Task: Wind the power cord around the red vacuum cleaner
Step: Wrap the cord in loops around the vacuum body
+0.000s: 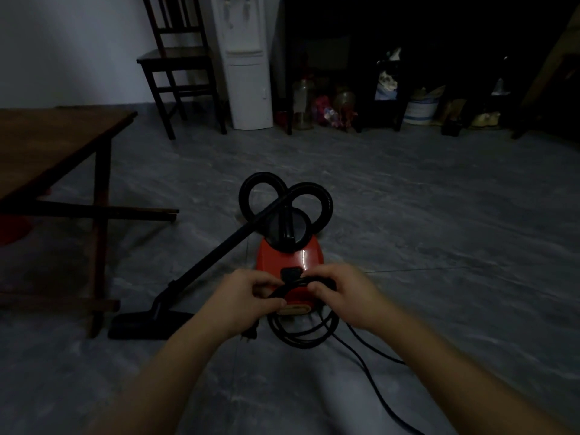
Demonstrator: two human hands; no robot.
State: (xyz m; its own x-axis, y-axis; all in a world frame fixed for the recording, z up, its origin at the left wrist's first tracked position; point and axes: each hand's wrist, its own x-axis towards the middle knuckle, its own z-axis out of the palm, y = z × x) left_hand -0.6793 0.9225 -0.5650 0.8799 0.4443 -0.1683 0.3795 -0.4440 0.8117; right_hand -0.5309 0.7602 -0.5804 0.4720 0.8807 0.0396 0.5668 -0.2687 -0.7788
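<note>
Head view: both hands reach down to the near end of the red vacuum (290, 257), which sits on the grey floor (439, 215) in dim light. Left hand (248, 298) has its fingers (266, 285) curled and pinching the black cord (303, 332) at the vacuum's near edge; right hand (346, 296) also has its fingers pressed together on the cord, just beside the left. Below the hands the cord hangs in several loose loops against the vacuum's near end, and one strand trails off along the floor to the lower right. What looks like the plug (251, 334) dangles just under the left wrist. At the vacuum's far end the black hose (285, 196) curls in two loops, and the wand (216, 249) slants down left to the floor head (147, 324). On the left stands a wooden bench (56, 142); farther back are a chair (179, 64), a white water dispenser (244, 64) and a dark shelf (408, 42) with cluttered items.
</note>
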